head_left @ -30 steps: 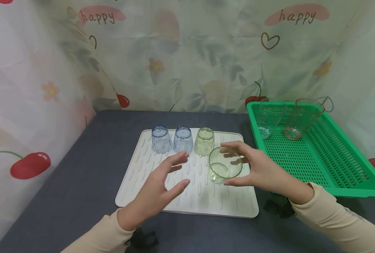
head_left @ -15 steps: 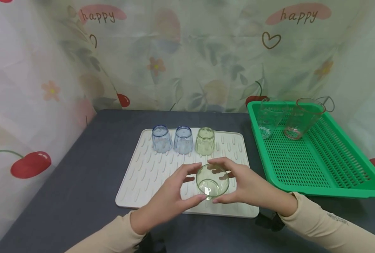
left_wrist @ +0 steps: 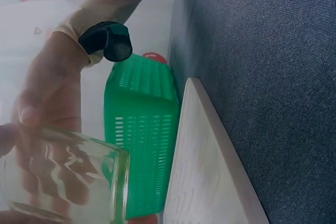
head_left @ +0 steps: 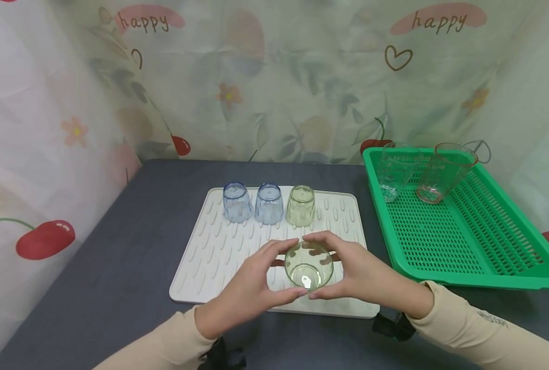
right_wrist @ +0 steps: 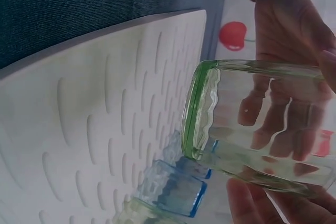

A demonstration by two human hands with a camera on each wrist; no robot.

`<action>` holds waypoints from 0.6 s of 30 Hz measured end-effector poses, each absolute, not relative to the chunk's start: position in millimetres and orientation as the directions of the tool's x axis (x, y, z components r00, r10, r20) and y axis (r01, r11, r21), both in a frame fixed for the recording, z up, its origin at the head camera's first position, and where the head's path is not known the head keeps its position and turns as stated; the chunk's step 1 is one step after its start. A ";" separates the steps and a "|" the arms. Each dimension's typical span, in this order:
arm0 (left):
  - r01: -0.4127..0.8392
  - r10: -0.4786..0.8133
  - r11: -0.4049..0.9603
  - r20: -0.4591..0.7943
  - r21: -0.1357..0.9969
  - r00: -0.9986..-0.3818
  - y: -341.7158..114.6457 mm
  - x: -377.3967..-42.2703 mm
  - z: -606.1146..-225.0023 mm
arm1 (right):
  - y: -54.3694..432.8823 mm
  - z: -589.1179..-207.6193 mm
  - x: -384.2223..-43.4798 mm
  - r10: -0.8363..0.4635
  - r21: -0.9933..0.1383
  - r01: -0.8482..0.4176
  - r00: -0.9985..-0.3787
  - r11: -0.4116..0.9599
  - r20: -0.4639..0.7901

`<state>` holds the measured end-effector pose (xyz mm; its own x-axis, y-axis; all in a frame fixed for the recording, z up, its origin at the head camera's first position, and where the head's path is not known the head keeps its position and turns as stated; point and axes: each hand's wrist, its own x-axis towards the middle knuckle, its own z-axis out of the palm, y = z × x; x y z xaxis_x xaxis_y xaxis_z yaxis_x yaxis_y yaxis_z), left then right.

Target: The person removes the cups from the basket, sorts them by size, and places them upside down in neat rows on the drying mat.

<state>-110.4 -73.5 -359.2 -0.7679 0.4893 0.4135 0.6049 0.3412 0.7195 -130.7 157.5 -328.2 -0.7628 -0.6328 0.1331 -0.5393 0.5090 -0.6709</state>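
Note:
A pale green drinking glass point(head_left: 309, 272) is between my two hands over the front of the white drying mat point(head_left: 200, 267), its mouth facing up. My left hand point(head_left: 251, 282) grips its left side with thumb and fingers, and my right hand point(head_left: 362, 270) grips the right side. The thumbs almost meet at the near side of the rim. Both wrist views show the glass point(right_wrist: 252, 124) with its thick base held off the mat; through its wall, fingers show. Behind it on the mat, two blue glasses point(head_left: 237, 205) and another green glass point(head_left: 300, 208) stand upside down in a row.
To the right is a green plastic basket point(head_left: 478, 280), close beside the mat. In its back part stand a clear glass point(head_left: 397, 172) and a red-rimmed glass mug point(head_left: 445, 172). A patterned curtain point(head_left: 279, 82) borders the dark table point(head_left: 117, 277).
The right hand has brought the green glass left and nearer to me. My left hand has moved right and taken hold of it too. Over the last half second both hands have barely shifted.

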 end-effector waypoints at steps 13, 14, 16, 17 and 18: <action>0.729 0.466 0.297 0.573 0.617 -0.674 -80.3 -115.2 -350.1 | 151.9 -331.4 -122.9 -0.555 -0.731 -0.554 -0.780 0.398 0.289; 0.732 0.467 0.295 0.576 0.614 -0.671 -80.6 -115.4 -349.1 | 151.5 -332.7 -122.6 -0.550 -0.738 -0.557 -0.778 0.380 0.304; 0.743 0.471 0.289 0.586 0.604 -0.659 -81.2 -115.7 -347.7 | 150.9 -335.6 -122.2 -0.545 -0.749 -0.566 -0.770 0.344 0.332; 0.749 0.473 0.286 0.592 0.598 -0.653 -81.3 -115.9 -347.2 | 150.7 -337.0 -122.1 -0.543 -0.752 -0.571 -0.766 0.330 0.344; 0.753 0.474 0.282 0.596 0.595 -0.648 -81.5 -116.0 -346.8 | 150.6 -338.4 -122.1 -0.542 -0.756 -0.574 -0.763 0.314 0.353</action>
